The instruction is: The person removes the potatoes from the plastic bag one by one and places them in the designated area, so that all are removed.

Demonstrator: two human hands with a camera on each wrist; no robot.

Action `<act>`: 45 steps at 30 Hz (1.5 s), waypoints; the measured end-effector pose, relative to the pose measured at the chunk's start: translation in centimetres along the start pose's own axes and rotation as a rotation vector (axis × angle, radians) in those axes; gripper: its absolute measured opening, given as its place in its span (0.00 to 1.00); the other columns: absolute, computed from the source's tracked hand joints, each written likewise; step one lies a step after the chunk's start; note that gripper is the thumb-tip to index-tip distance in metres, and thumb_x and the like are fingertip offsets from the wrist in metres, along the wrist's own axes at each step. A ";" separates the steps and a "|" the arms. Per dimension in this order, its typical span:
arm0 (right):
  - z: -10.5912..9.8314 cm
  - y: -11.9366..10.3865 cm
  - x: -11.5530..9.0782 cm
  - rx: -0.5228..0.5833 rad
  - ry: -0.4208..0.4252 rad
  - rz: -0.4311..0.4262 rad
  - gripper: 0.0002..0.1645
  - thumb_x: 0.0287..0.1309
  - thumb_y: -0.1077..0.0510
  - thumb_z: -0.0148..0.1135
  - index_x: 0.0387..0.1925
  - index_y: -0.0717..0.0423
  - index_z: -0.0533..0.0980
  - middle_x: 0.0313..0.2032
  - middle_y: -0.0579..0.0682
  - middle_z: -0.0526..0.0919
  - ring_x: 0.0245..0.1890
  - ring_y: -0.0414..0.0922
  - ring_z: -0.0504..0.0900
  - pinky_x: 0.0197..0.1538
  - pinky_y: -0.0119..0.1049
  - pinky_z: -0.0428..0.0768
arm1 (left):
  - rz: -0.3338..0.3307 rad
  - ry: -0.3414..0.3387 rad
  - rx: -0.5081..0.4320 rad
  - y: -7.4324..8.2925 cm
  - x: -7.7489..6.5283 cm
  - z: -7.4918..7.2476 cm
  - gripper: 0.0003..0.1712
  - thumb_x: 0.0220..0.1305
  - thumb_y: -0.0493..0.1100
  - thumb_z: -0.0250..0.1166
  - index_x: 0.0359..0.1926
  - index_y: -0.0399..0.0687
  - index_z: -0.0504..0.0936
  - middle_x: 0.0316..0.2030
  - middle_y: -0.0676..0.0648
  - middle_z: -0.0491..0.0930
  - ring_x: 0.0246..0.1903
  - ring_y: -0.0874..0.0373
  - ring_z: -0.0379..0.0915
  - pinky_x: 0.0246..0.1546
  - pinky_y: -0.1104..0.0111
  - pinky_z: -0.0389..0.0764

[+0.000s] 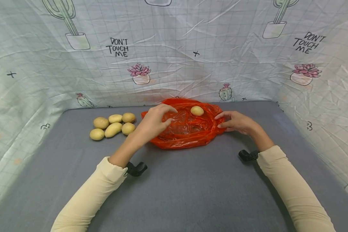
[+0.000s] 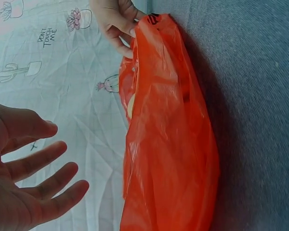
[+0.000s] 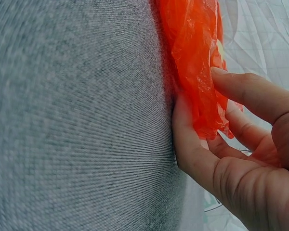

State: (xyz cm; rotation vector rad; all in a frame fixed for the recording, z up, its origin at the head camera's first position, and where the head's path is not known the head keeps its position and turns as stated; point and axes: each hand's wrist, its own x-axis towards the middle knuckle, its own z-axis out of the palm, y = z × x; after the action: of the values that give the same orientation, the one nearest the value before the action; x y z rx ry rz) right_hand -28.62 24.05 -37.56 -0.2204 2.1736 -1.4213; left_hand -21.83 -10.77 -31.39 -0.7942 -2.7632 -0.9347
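Note:
A red plastic bag (image 1: 179, 141) lies spread on the table with its mouth gaping upward. One potato (image 1: 197, 111) sits inside it, toward the back right. Over the bag's left part is my left hand (image 1: 158, 120), holding nothing. Its fingers (image 2: 48, 156) are loosely bent and spread apart in the left wrist view. At the opposite end, my right hand (image 1: 236, 122) holds the bag's right edge. In the right wrist view its thumb and fingers lie on either side of the thin red plastic (image 3: 195, 62).
Several more potatoes (image 1: 113, 130) lie grouped on the grey table (image 1: 185, 190), left of the bag. A printed cloth (image 1: 174, 64) hangs behind the table and along its sides. Each wrist wears a black camera mount (image 1: 136, 169).

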 end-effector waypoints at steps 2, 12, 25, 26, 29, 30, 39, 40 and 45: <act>0.0 0.0 0.0 0.002 0.004 0.001 0.27 0.68 0.67 0.62 0.66 0.67 0.68 0.64 0.62 0.65 0.42 0.40 0.79 0.48 0.36 0.84 | 0.001 0.000 -0.004 0.1 0.3 0.2 0.16 0.67 0.32 0.65 0.55 0.41 0.83 0.56 0.43 0.81 0.59 0.49 0.75 0.62 0.55 0.74; 0.2 0.1 0.0 0.006 0.014 -0.005 0.27 0.67 0.66 0.63 0.65 0.67 0.68 0.61 0.61 0.67 0.41 0.41 0.79 0.47 0.36 0.84 | 0.024 -0.012 -0.006 0.3 2.0 1.5 0.18 0.64 0.32 0.66 0.55 0.40 0.83 0.55 0.43 0.82 0.59 0.48 0.74 0.64 0.57 0.72; 0.4 0.3 0.1 -0.006 0.027 -0.022 0.26 0.67 0.68 0.62 0.64 0.68 0.69 0.61 0.62 0.67 0.38 0.38 0.79 0.45 0.35 0.84 | 0.017 -0.044 -0.036 0.4 3.9 3.2 0.18 0.66 0.34 0.67 0.56 0.41 0.83 0.55 0.45 0.82 0.60 0.48 0.74 0.64 0.58 0.72; 0.4 0.3 0.1 -0.006 0.028 -0.023 0.26 0.67 0.68 0.62 0.64 0.68 0.69 0.61 0.62 0.67 0.38 0.38 0.79 0.45 0.35 0.84 | 0.013 -0.046 -0.038 0.4 4.0 3.3 0.18 0.66 0.35 0.67 0.56 0.41 0.83 0.55 0.45 0.82 0.60 0.49 0.74 0.64 0.58 0.72; 0.3 0.3 0.1 -0.002 0.028 -0.020 0.26 0.67 0.69 0.61 0.64 0.68 0.69 0.61 0.62 0.67 0.39 0.39 0.79 0.45 0.35 0.83 | -0.004 -0.059 -0.044 0.1 4.4 3.7 0.18 0.67 0.37 0.68 0.57 0.42 0.82 0.55 0.45 0.82 0.60 0.50 0.73 0.64 0.58 0.72; 0.3 0.3 0.1 -0.001 0.031 -0.016 0.26 0.67 0.69 0.61 0.64 0.68 0.69 0.60 0.61 0.67 0.39 0.39 0.79 0.45 0.34 0.83 | -0.009 -0.066 -0.051 0.0 4.5 3.8 0.18 0.67 0.38 0.68 0.57 0.42 0.82 0.56 0.45 0.82 0.61 0.49 0.73 0.64 0.58 0.72; 0.3 0.3 0.2 -0.013 0.036 -0.010 0.26 0.66 0.68 0.62 0.64 0.67 0.69 0.61 0.61 0.67 0.39 0.39 0.78 0.44 0.34 0.83 | -0.038 -0.140 -0.111 -0.6 6.1 4.6 0.24 0.67 0.45 0.71 0.60 0.41 0.80 0.57 0.43 0.81 0.61 0.48 0.74 0.64 0.59 0.73; 0.3 0.4 0.2 -0.015 0.035 -0.011 0.26 0.66 0.68 0.62 0.64 0.67 0.69 0.61 0.62 0.67 0.39 0.39 0.78 0.44 0.34 0.83 | -0.048 -0.146 -0.117 -0.6 6.3 4.6 0.25 0.66 0.46 0.71 0.60 0.41 0.80 0.57 0.43 0.81 0.61 0.47 0.74 0.63 0.59 0.73; 0.2 0.4 0.2 -0.023 0.036 -0.007 0.26 0.67 0.68 0.62 0.64 0.67 0.70 0.62 0.62 0.67 0.39 0.39 0.78 0.45 0.34 0.83 | -0.097 -0.186 -0.147 -0.7 7.5 4.6 0.27 0.64 0.48 0.73 0.61 0.42 0.79 0.58 0.42 0.81 0.60 0.46 0.74 0.62 0.57 0.74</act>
State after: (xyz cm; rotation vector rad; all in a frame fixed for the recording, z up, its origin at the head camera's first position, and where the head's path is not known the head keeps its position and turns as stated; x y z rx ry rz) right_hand -28.61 23.98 -37.99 -0.2127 2.2220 -1.4148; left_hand -28.38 -5.20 -33.45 -0.8134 -2.9426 -1.1482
